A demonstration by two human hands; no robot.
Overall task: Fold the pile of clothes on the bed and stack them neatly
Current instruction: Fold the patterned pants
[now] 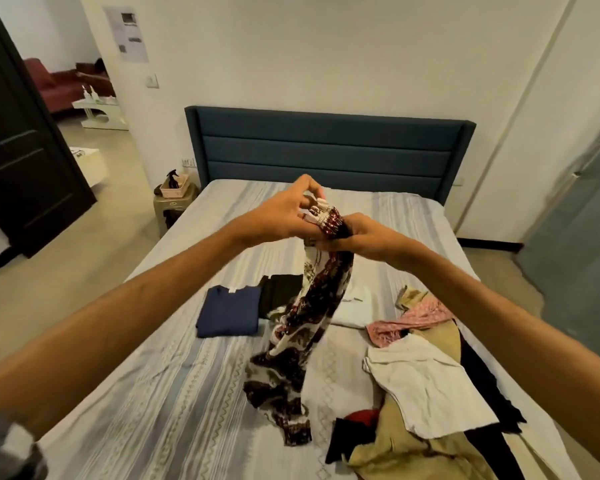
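Both hands hold up a long patterned garment (pixel 305 320) in maroon, black and white over the middle of the bed (pixel 153 393). My left hand (pixel 284 216) pinches its bunched top edge, and my right hand (pixel 357 237) grips the same bunch from the right. The cloth hangs down and its lower end touches the sheet. A loose pile of clothes (pixel 426 393) lies at the right of the bed: white, beige, pink, black and red pieces. Behind the hanging garment lie folded pieces: a navy one (pixel 229 315), a dark one (pixel 281 292) and a white one (pixel 354 306).
A blue padded headboard (pixel 326 150) closes the far end of the bed. A small stool with a basket (pixel 175 192) stands at the bed's left. A dark door (pixel 21 150) is open at the left, a grey door (pixel 575 254) at the right.
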